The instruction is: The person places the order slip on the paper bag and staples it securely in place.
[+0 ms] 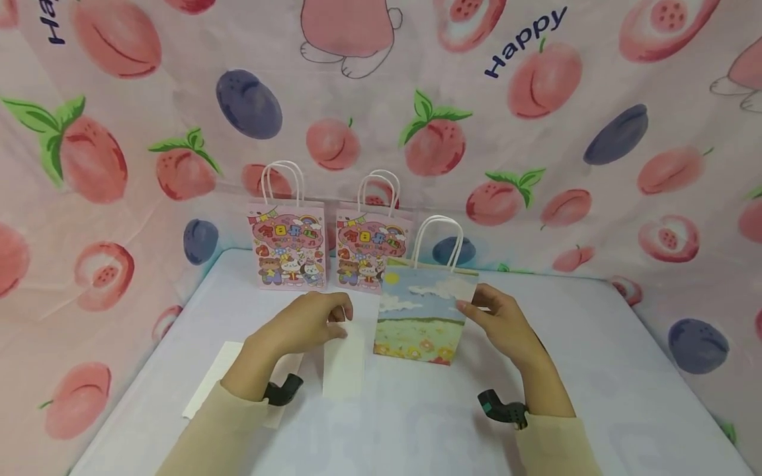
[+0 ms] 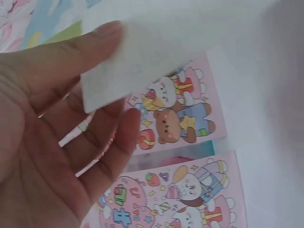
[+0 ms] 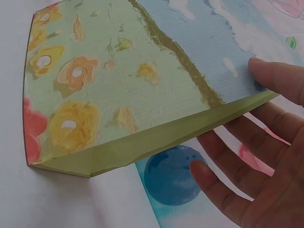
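My left hand (image 1: 309,320) pinches a white sheet of paper (image 1: 344,367) by its upper end. In the left wrist view the thumb lies over the sheet (image 2: 137,54), whose face carries faint marks, and the fingers are behind it. To the right stands a paper gift bag (image 1: 424,317) printed with sky, clouds and a flower meadow, its white handles up. My right hand (image 1: 503,324) holds that bag at its right edge. The right wrist view has the thumb on the bag's printed front (image 3: 156,71) and the fingers (image 3: 237,161) at its narrow green side.
Two pink cartoon gift bags, one on the left (image 1: 288,251) and one in the middle (image 1: 363,248), stand at the back against a fruit-print cloth (image 1: 381,145). More white paper (image 1: 217,363) lies on the white table (image 1: 381,436), partly under my left forearm.
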Tool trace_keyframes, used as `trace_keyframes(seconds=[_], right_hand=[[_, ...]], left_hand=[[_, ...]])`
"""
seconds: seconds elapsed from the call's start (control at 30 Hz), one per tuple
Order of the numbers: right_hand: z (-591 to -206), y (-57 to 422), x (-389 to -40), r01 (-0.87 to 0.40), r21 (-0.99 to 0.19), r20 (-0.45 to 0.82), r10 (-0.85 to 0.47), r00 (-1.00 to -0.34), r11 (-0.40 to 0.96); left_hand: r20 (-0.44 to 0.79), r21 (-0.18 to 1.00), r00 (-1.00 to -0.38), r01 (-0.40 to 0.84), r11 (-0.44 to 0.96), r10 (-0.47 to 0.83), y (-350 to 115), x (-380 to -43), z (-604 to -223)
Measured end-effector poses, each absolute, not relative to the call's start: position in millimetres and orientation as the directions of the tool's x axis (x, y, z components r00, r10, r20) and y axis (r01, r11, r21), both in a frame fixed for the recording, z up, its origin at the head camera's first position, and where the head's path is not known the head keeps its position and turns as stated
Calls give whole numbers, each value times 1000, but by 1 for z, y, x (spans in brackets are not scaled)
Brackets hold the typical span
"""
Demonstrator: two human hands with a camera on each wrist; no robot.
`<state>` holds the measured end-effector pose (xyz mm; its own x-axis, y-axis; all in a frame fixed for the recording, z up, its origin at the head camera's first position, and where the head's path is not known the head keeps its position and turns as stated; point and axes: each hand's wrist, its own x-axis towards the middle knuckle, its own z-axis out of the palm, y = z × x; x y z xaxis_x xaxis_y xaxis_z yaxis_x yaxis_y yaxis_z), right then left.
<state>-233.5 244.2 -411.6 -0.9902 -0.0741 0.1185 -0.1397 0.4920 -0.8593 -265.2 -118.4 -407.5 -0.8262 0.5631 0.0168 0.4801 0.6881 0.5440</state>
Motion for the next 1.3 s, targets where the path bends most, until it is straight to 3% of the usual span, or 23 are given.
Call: trace_keyframes(seconds=[0.43, 0.77, 0.97, 1.3], right_hand=[[-413, 245, -237, -108, -867, 88, -65, -994, 487], [-415, 246, -239, -123, -866, 97, -79, -992, 485], [-413, 242, -237, -169, -861, 139, -99, -985, 480], [-415, 238, -236, -190, -869, 153, -118, -981, 457]], left_hand=[[277, 548, -822, 561, 621, 498, -115, -256, -390], [517, 421, -710, 697, 580, 478, -109, -251, -386], [557, 363, -688, 706, 608, 466, -105, -247, -382], [569, 386, -664, 736, 556, 485, -100, -240, -374]])
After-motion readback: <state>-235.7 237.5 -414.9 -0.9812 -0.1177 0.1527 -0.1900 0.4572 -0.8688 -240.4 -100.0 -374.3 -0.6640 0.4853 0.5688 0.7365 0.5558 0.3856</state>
